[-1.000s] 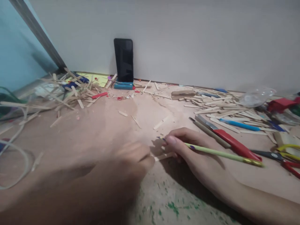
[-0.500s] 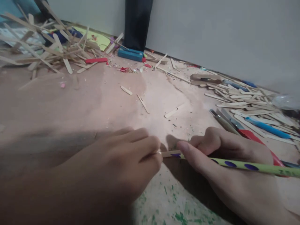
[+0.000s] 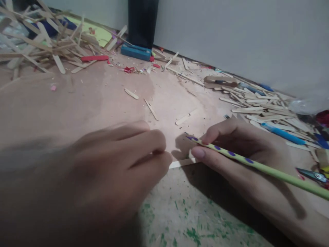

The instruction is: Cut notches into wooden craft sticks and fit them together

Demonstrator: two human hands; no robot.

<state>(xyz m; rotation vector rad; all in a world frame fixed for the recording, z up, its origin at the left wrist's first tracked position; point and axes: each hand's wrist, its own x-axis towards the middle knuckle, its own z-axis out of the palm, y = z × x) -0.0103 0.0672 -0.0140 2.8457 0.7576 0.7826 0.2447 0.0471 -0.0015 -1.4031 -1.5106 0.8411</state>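
In the head view my left hand is closed, thumb and forefinger pinched at the left end of a pale wooden craft stick. The stick lies low over the table and runs right, towards my right thumb; its far end is hidden there. My right hand is closed round a yellow-green pencil with purple dots. Its dark tip points up and left, a little above the stick and apart from it. Whether my right fingers also touch the stick, I cannot tell.
A tangled heap of craft sticks lies at the far left, and another pile at the right with a blue pen. A blue block stands at the back by a dark post. Pliers-like jaws show far right.
The pencil tip has lifted off the stick and swung up, its body now more slanted. Both hands have shifted a little upwards in view; the background has slid left.
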